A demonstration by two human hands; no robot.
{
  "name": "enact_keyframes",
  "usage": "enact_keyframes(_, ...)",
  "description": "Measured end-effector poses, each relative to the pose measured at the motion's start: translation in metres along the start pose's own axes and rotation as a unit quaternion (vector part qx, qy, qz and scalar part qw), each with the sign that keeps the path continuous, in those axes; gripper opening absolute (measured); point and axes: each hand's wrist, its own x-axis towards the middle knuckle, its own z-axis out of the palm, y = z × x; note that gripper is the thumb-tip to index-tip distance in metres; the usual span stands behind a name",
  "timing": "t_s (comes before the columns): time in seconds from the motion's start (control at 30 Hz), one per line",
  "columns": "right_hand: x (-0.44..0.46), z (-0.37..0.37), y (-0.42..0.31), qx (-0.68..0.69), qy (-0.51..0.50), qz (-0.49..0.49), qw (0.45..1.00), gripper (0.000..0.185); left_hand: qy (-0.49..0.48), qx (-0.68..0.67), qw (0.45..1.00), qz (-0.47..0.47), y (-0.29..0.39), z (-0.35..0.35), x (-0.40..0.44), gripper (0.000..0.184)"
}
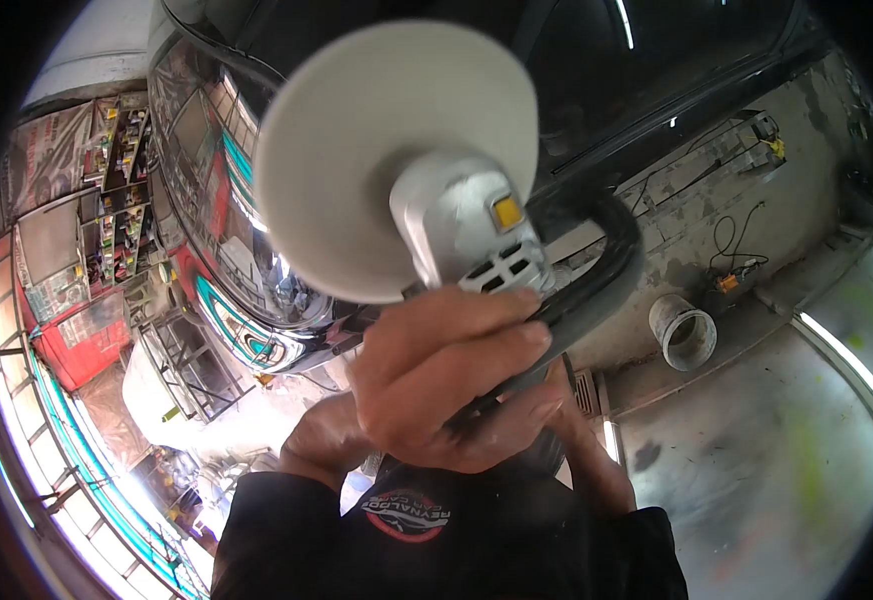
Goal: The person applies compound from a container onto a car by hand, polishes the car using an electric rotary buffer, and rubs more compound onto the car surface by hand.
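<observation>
My left hand (452,385) is closed around the body of a polisher (462,215) with a silver head and a yellow mark, just below its vents. A large round pale pad (332,165) is fitted to the head and faces the dark glossy car (647,60). The tool's black loop handle (622,255) curves out to the right. My right forearm (597,465) rises behind the tool, and the right hand's fingers are hidden behind my left hand and the tool body.
A whitish bucket (684,335) lies near the wall at right, with an orange item (728,283) and a dark cable beside it. Shelves (122,200) with many small items and a red panel (82,340) are at left. A metal frame (192,370) stands below the shelves.
</observation>
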Motion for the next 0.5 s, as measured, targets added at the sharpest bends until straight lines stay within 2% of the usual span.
enact_keyframes(0.1,-0.018,0.005,0.041,0.045,-0.052,0.059,0.996,0.075,0.067,-0.002,0.998,-0.024,-0.002,0.015,-0.027,0.032)
enact_keyframes(0.23,-0.032,0.015,0.046,0.042,-0.032,0.057,0.997,0.078,0.016,-0.01,0.999,-0.03,-0.01,0.014,-0.05,0.035)
enact_keyframes(0.3,-0.033,0.016,0.043,0.04,-0.019,0.052,0.998,0.078,-0.03,-0.008,0.998,-0.046,-0.003,0.001,-0.04,0.03)
enact_keyframes(0.33,-0.032,0.015,0.037,0.048,-0.021,0.055,0.997,0.078,-0.053,-0.008,0.997,-0.053,0.002,-0.006,-0.032,0.027)
enact_keyframes(0.4,-0.022,0.009,0.012,0.062,-0.024,0.055,0.996,0.077,-0.03,-0.002,0.999,-0.04,0.007,-0.012,-0.01,0.028)
enact_keyframes(0.5,-0.004,0.001,-0.029,-0.001,-0.005,0.019,1.0,0.072,-0.005,0.008,1.0,-0.005,0.015,-0.02,0.034,0.03)
